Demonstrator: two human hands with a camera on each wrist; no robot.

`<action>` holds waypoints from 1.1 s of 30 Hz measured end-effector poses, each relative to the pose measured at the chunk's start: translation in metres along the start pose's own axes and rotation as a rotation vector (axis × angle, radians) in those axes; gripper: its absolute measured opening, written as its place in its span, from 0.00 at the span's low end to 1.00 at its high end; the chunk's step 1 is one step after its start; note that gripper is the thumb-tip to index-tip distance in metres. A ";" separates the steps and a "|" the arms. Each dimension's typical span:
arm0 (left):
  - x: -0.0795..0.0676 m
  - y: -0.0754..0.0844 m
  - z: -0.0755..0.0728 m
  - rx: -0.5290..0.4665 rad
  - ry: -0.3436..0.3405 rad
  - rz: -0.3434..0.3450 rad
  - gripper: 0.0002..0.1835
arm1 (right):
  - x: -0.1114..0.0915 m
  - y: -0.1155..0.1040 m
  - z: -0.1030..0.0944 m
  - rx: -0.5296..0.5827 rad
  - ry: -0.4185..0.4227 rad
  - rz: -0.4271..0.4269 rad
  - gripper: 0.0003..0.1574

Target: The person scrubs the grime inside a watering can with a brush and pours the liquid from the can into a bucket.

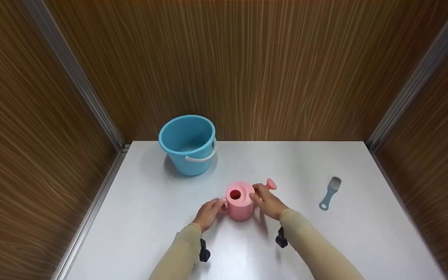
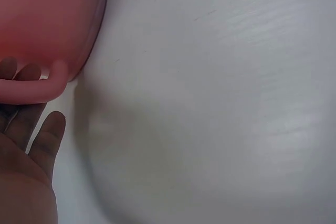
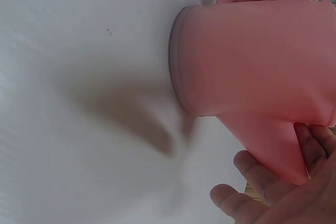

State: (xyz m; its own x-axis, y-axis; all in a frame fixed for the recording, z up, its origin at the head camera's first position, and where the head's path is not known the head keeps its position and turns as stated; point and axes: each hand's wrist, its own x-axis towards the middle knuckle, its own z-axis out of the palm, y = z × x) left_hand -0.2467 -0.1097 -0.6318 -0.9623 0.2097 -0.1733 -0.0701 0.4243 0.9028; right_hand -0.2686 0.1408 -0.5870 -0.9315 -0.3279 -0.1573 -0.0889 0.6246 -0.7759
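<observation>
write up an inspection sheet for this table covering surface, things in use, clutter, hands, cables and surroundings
surface: white tabletop, glossy, with a small dark mark
things in use: pink watering can, upright
clutter: light blue bucket at rear left, its white handle down; blue-handled brush lying at right
left hand: fingers through the can's handle
right hand: holds the spout, fingers on both sides
cables: nothing seen
surroundings: wood-grain panels left, right and behind, metal strips at the corners

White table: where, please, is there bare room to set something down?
Bare: along the back wall, right of the blue bucket; between the right hand and the brush; in front of the bucket, left of the left hand. Crowded: the middle, where both hands hold the pink watering can.
</observation>
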 end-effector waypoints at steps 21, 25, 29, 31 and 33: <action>0.000 -0.004 0.006 -0.005 0.046 0.065 0.27 | -0.002 0.003 0.002 0.015 0.012 -0.020 0.27; 0.000 -0.003 0.007 -0.004 0.041 0.053 0.30 | -0.004 0.004 0.002 0.025 0.015 -0.025 0.27; 0.001 -0.003 0.009 0.014 0.035 0.037 0.29 | -0.007 0.006 0.001 0.044 0.011 -0.016 0.27; 0.001 -0.003 0.011 0.026 0.034 0.031 0.29 | -0.008 0.008 0.000 0.055 0.006 -0.017 0.28; 0.000 -0.001 0.012 0.036 0.032 0.037 0.30 | -0.010 0.009 0.000 0.062 0.004 -0.020 0.28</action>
State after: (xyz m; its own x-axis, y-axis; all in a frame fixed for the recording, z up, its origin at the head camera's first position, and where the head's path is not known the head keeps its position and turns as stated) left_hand -0.2433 -0.0994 -0.6380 -0.9720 0.1977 -0.1268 -0.0255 0.4481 0.8936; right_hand -0.2605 0.1500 -0.5925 -0.9311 -0.3374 -0.1388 -0.0859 0.5725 -0.8154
